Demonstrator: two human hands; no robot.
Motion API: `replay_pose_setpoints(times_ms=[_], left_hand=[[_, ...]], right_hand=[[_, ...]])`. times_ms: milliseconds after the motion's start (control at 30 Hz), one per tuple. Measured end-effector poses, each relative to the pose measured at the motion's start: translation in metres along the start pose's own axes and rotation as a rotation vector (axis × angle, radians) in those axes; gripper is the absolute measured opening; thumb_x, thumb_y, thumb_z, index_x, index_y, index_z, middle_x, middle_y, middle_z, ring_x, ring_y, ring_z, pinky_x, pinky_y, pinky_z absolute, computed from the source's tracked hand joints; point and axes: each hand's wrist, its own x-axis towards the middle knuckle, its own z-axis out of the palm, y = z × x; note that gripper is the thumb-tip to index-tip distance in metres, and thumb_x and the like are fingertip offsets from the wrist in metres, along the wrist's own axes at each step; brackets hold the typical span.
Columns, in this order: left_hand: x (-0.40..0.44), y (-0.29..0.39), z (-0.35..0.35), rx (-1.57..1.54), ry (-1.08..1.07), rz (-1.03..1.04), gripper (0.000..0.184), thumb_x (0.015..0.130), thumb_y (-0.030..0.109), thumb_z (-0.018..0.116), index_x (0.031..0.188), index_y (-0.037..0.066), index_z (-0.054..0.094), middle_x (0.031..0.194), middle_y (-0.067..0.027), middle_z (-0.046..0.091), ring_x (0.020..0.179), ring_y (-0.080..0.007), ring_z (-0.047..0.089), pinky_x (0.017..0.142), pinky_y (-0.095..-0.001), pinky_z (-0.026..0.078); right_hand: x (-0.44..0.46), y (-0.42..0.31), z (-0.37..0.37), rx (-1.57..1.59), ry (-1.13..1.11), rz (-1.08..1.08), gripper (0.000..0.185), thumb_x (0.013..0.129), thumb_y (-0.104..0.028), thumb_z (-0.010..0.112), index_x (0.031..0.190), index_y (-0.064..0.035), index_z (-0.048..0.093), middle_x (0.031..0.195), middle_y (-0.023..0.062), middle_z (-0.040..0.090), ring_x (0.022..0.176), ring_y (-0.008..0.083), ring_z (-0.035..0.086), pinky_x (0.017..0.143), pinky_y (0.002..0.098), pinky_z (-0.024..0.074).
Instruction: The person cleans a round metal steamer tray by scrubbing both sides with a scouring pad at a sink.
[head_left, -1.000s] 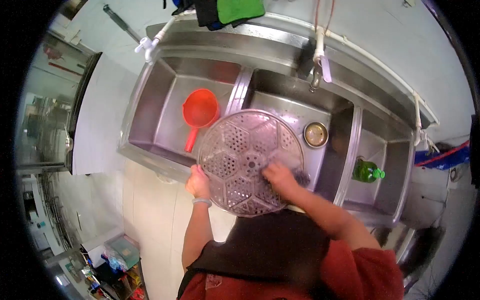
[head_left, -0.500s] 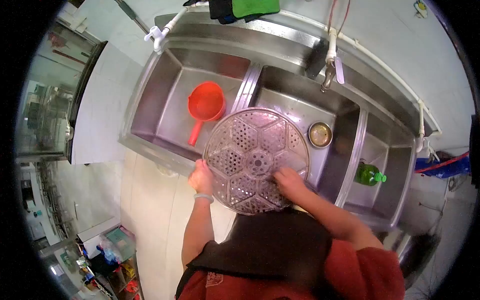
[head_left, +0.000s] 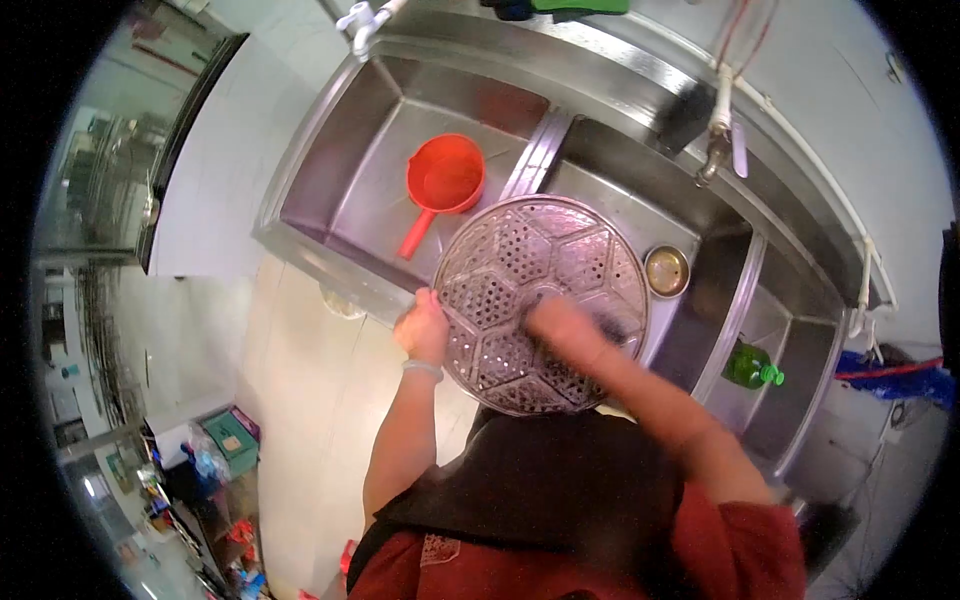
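Observation:
A round perforated metal steamer tray (head_left: 490,300) is held tilted over the front edge of the sink. My left hand (head_left: 424,327) is closed round its left rim, fingers on the near side of the edge. My right hand (head_left: 565,325), smeared by motion, is curled against the tray's face just right of the middle. Something dark shows by its fingers, too blurred to name. The tray hides part of the middle basin and its front edge.
A red dipper (head_left: 447,175) lies in the left basin. The middle basin holds a small metal bowl (head_left: 667,271), the right one a green bottle (head_left: 749,367). A metal tap (head_left: 715,155) hangs over the middle basin, a white tap (head_left: 362,25) at the back left.
My right hand has moved left and up across the tray, towards its middle. The left hand keeps its hold on the rim. The whole view has shifted slightly.

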Motion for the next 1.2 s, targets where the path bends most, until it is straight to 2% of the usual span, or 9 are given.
replay_pose_setpoints(times_ms=[67,167,333,533,733,867,933,1100,1200], left_hand=[[-0.003,0.002,-0.003,0.006,0.038,0.020,0.022,0.097,0.035,0.052,0.089,0.014,0.054,0.062,-0.0136,0.065,0.057,-0.0373,0.064,0.055,-0.0502,0.049],[0.000,0.004,-0.008,-0.032,0.048,0.024,0.022,0.097,0.033,0.053,0.087,0.014,0.054,0.062,-0.0127,0.065,0.056,-0.0353,0.064,0.055,-0.0496,0.049],[0.000,0.001,-0.006,-0.045,0.037,0.049,0.022,0.097,0.032,0.052,0.086,0.013,0.054,0.060,-0.0107,0.064,0.053,-0.0324,0.064,0.053,-0.0484,0.048],[0.001,0.001,0.000,-0.046,0.099,0.048,0.023,0.097,0.036,0.053,0.086,0.015,0.053,0.058,-0.0115,0.062,0.051,-0.0355,0.063,0.050,-0.0485,0.048],[0.003,-0.001,0.003,-0.060,0.068,0.070,0.022,0.096,0.035,0.054,0.086,0.015,0.053,0.059,-0.0115,0.063,0.053,-0.0349,0.063,0.050,-0.0484,0.048],[0.003,-0.002,0.001,-0.112,0.166,0.109,0.024,0.096,0.034,0.055,0.083,0.014,0.053,0.058,-0.0107,0.062,0.052,-0.0345,0.062,0.050,-0.0478,0.048],[0.003,-0.002,0.001,-0.093,0.146,0.103,0.024,0.096,0.034,0.055,0.083,0.013,0.053,0.058,-0.0107,0.062,0.052,-0.0344,0.062,0.050,-0.0477,0.048],[0.002,-0.001,0.002,-0.068,0.135,0.072,0.024,0.096,0.034,0.055,0.083,0.013,0.054,0.058,-0.0110,0.062,0.052,-0.0342,0.062,0.051,-0.0477,0.048],[0.006,-0.001,-0.001,-0.095,0.141,0.094,0.025,0.096,0.034,0.055,0.083,0.013,0.054,0.058,-0.0115,0.062,0.053,-0.0351,0.062,0.051,-0.0479,0.048]], right_hand=[[0.020,0.034,-0.037,-0.036,0.282,0.227,0.013,0.075,-0.009,0.057,0.088,-0.0068,0.061,0.085,0.0128,0.057,0.082,0.0316,0.058,0.073,0.0442,0.0493],[0.012,0.032,-0.040,-0.020,0.168,0.141,0.014,0.075,-0.008,0.057,0.088,-0.0067,0.061,0.085,0.0138,0.057,0.083,0.0322,0.058,0.074,0.0456,0.0489],[-0.051,-0.055,-0.012,0.256,-0.158,-0.435,0.013,0.074,-0.015,0.058,0.084,-0.0075,0.060,0.085,0.0078,0.054,0.087,0.0268,0.058,0.074,0.0380,0.0508],[0.009,0.005,-0.051,0.091,-0.013,0.041,0.013,0.074,-0.009,0.060,0.086,-0.0056,0.063,0.095,0.0130,0.060,0.095,0.0304,0.057,0.079,0.0408,0.0493],[-0.032,-0.061,-0.010,0.350,-0.189,-0.391,0.008,0.076,-0.009,0.059,0.084,-0.0089,0.061,0.085,0.0085,0.058,0.088,0.0277,0.058,0.076,0.0407,0.0497],[0.024,0.008,-0.025,0.011,0.014,0.121,0.012,0.076,-0.009,0.059,0.087,-0.0083,0.063,0.085,0.0100,0.058,0.083,0.0313,0.057,0.075,0.0434,0.0483],[0.052,0.030,-0.028,0.004,0.420,0.268,0.018,0.076,-0.007,0.057,0.092,-0.0072,0.064,0.086,0.0121,0.058,0.083,0.0334,0.057,0.075,0.0446,0.0475],[0.045,-0.049,0.025,0.268,-0.037,-0.175,0.015,0.077,-0.012,0.057,0.091,-0.0092,0.063,0.092,0.0090,0.058,0.089,0.0292,0.058,0.078,0.0438,0.0480],[0.044,-0.062,0.016,0.271,0.039,-0.341,0.020,0.080,-0.012,0.057,0.098,-0.0094,0.066,0.091,0.0072,0.062,0.089,0.0265,0.061,0.081,0.0398,0.0500]])
